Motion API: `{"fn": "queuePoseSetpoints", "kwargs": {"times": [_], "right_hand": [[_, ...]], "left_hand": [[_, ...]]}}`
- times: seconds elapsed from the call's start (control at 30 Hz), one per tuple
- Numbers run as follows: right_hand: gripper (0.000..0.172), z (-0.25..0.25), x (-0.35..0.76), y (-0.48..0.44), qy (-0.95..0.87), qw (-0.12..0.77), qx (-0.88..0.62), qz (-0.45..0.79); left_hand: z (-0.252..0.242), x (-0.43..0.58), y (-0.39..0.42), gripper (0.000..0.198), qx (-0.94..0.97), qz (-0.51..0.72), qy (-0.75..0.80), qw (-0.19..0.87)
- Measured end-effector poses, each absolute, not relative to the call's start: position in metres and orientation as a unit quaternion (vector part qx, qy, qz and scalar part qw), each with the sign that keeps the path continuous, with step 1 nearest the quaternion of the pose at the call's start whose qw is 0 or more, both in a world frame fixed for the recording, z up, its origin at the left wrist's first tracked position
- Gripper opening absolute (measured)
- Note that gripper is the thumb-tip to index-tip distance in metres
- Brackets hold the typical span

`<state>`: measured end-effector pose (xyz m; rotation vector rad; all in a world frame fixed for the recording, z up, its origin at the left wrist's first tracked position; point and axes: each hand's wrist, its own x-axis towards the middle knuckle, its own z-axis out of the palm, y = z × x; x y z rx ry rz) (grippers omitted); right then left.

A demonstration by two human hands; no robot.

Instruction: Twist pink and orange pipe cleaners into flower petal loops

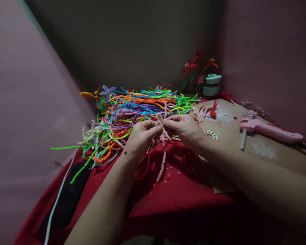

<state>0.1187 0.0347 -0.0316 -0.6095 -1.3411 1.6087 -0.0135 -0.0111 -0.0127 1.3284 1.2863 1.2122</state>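
Note:
My left hand [142, 135] and my right hand [185, 128] meet over the red cloth [183, 190], both pinched on a pale pink pipe cleaner [163, 153]. Its upper part is bent into small loops between my fingertips. A long tail hangs down from them to the cloth. Just behind my hands lies a big tangled pile of coloured pipe cleaners [140, 105].
A pink glue gun [267, 130] lies on the wooden board [234, 136] at the right. Bent pink pieces [201, 111], a small red piece [214, 110], a teal-and-white container [212, 85] and pipe-cleaner flowers [197, 66] are at the back. Red-handled scissors [142, 170] lie under my left wrist. A white cable [57, 200] runs at left.

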Motion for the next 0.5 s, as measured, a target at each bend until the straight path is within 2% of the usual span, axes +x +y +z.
{"fn": "queuePoseSetpoints", "kwargs": {"times": [0.2, 0.43, 0.5], "right_hand": [[0.016, -0.029, 0.119, 0.031, -0.548, 0.472, -0.301, 0.622], [0.012, -0.034, 0.118, 0.034, -0.509, 0.469, -0.286, 0.662], [0.01, -0.035, 0.117, 0.034, -0.51, 0.468, -0.284, 0.663]], "left_hand": [[-0.02, -0.009, -0.009, 0.012, 0.601, 0.497, 0.569, 0.262], [-0.024, -0.007, -0.013, 0.009, 0.697, 0.417, 0.584, 0.001], [-0.024, -0.005, -0.015, 0.008, 0.711, 0.399, 0.578, -0.041]]}}
